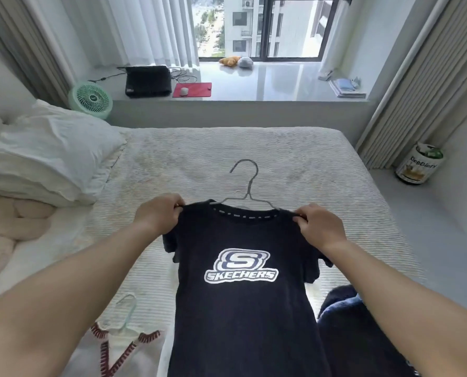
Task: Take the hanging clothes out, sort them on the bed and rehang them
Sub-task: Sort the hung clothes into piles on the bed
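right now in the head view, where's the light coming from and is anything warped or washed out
Head view: daylight enters through the window straight ahead, leaving a glossy sheen on the sill; the wide lens bows the curtains and stretches both forearms; the shirt logo glows bright against the dark t-shirt; the pale hanger at the lower left looks soft.

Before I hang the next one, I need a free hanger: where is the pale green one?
In the head view, the pale green hanger lies low left on the bed, atop the white red-stitched garment, beside the black T-shirt.
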